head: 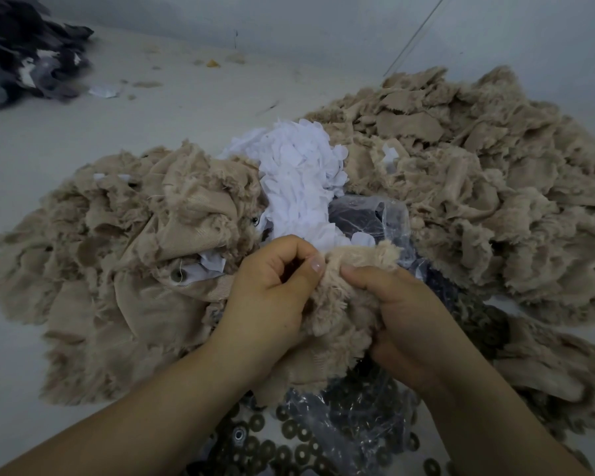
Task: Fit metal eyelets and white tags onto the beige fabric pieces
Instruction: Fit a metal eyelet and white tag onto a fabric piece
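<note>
Pinching a frayed beige fabric piece [340, 304] at frame centre, the left hand [272, 290] and right hand [402, 317] clamp it; I'd spread it flat before seating an eyelet.

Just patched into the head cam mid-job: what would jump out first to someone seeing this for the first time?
Both hands, left hand and right hand, pinch one frayed beige fabric piece at centre. Heaps of beige fabric pieces flank a mound of white tags behind them. Dark metal eyelets lie scattered at the bottom edge.
</note>
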`<state>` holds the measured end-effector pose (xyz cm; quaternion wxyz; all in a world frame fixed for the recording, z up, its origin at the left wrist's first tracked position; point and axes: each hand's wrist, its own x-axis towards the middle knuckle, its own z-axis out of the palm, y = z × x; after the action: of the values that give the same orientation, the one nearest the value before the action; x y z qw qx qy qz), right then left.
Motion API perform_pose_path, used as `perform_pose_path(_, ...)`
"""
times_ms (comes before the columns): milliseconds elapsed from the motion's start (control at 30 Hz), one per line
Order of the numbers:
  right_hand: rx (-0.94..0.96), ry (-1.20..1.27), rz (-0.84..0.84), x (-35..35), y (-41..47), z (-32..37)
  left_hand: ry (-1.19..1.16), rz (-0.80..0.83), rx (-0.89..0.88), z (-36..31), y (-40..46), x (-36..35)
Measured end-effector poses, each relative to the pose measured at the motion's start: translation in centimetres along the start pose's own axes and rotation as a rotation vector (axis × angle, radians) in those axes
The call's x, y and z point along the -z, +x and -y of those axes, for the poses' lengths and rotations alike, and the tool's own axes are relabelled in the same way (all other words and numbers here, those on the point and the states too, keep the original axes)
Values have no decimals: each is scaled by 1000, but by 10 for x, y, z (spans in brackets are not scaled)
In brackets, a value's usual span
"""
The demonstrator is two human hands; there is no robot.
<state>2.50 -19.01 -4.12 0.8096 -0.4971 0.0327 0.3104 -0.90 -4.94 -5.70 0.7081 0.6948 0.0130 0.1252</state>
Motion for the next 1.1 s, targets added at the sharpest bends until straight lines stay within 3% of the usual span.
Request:
perform_pose_path(300,42,58,84,-2,-1,-1,103,-45,-76,4,-2,-3)
perform_pose_path(767,6,60,75,-1,-2,-2,-134,-116,84,1,-4,-5)
perform_pose_path(1100,-50,118,151,-2,-3,0,-227,-131,92,-3,-7,-8)
